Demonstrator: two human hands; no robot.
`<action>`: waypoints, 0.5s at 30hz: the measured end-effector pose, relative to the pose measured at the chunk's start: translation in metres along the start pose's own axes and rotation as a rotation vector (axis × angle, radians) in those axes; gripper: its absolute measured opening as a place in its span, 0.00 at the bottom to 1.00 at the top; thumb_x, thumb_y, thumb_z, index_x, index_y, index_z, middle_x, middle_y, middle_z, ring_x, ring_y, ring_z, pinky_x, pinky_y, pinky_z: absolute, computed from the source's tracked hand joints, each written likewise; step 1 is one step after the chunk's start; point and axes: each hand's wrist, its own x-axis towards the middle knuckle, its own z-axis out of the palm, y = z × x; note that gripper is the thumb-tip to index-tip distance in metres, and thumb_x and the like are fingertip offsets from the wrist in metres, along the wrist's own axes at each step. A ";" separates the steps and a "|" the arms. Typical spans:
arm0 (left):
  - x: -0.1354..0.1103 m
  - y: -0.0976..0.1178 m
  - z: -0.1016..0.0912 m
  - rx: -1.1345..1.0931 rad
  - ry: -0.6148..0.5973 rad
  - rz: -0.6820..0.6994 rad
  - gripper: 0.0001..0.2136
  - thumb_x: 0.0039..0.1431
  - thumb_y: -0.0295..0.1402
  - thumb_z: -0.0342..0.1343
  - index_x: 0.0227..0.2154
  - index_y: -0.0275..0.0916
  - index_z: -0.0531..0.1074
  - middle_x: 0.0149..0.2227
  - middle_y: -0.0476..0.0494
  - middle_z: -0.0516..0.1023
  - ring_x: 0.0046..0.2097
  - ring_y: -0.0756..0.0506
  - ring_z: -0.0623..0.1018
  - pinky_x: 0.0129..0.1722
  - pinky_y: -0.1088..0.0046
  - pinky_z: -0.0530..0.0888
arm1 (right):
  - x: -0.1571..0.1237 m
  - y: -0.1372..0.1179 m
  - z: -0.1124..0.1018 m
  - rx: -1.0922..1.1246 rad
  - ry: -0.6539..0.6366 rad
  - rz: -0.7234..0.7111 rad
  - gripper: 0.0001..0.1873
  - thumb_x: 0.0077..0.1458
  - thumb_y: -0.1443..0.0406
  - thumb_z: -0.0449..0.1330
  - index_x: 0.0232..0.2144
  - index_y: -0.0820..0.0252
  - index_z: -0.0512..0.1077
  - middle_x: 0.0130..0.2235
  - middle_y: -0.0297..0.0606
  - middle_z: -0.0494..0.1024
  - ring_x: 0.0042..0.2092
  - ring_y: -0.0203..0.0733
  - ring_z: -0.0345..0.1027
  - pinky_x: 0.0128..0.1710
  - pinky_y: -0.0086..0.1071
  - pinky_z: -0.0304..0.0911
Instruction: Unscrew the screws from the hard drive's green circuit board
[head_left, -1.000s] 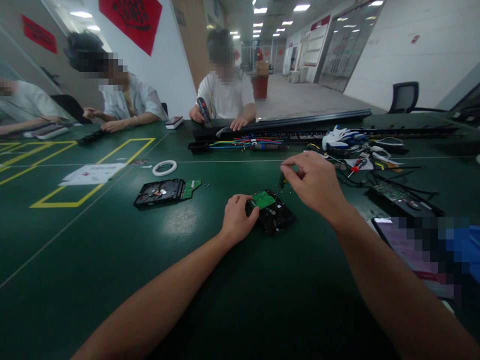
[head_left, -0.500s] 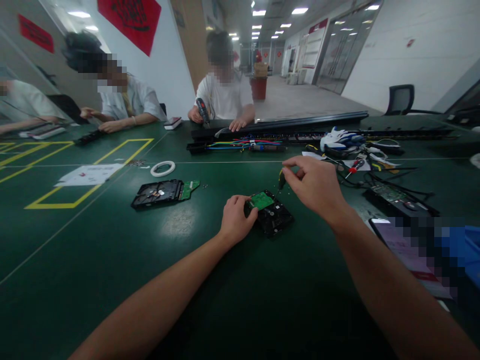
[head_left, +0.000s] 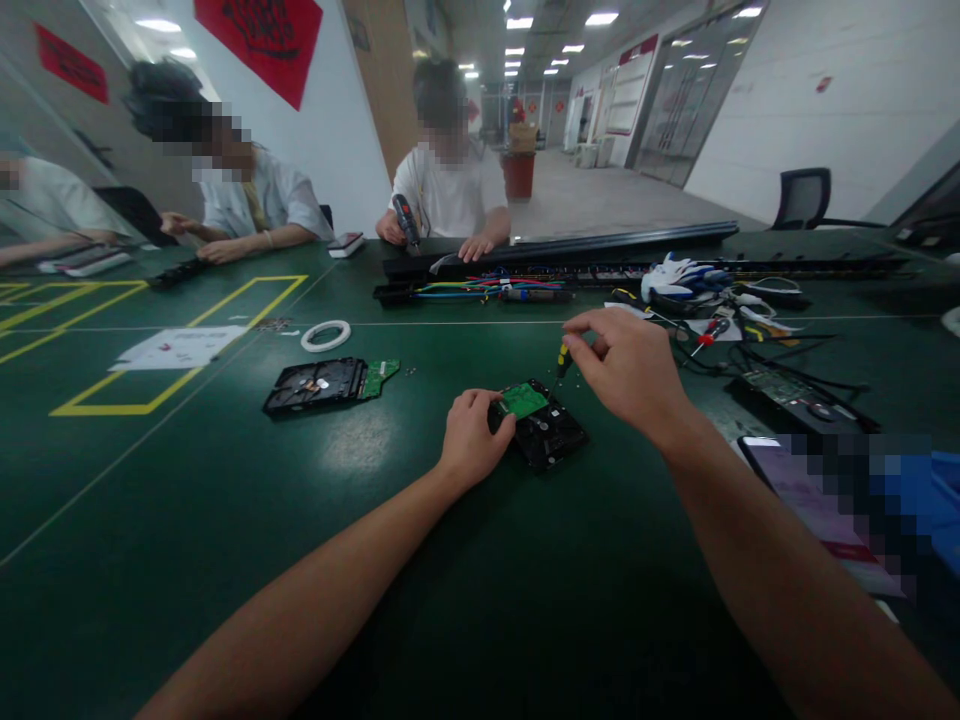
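Yellow-black screwdriver (head_left: 562,361) turned in right fingers (head_left: 584,322); flat green board (head_left: 524,401).

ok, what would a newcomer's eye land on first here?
Near the centre, the left hand grips a black hard drive with a green board, while the right hand holds a screwdriver tip-down at it. Next, the big red sign on the wall, upper left.

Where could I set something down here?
Bare table: between the forearms, nearer than the drive the left hand holds; and left of them, nearer than the other drive. Crowded: right side, with gloves, cables and a screen.
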 end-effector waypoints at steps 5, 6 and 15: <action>-0.001 0.000 -0.001 -0.008 0.004 0.006 0.14 0.65 0.36 0.62 0.52 0.41 0.74 0.52 0.37 0.77 0.56 0.36 0.75 0.58 0.52 0.73 | 0.000 -0.001 0.001 -0.016 0.001 0.019 0.10 0.63 0.66 0.59 0.42 0.56 0.81 0.40 0.43 0.84 0.36 0.48 0.74 0.41 0.43 0.65; -0.001 0.000 -0.001 -0.008 0.002 0.007 0.14 0.65 0.36 0.62 0.52 0.41 0.74 0.52 0.37 0.77 0.56 0.36 0.75 0.58 0.53 0.73 | 0.000 -0.001 0.001 -0.011 0.002 0.017 0.10 0.64 0.65 0.59 0.42 0.56 0.81 0.41 0.43 0.84 0.36 0.48 0.74 0.41 0.43 0.65; 0.000 0.000 0.000 -0.002 0.001 0.003 0.14 0.65 0.36 0.62 0.51 0.40 0.75 0.52 0.37 0.77 0.56 0.36 0.75 0.59 0.53 0.73 | 0.001 -0.001 -0.002 0.009 -0.011 0.000 0.07 0.63 0.64 0.61 0.39 0.55 0.80 0.41 0.42 0.81 0.37 0.47 0.72 0.43 0.43 0.65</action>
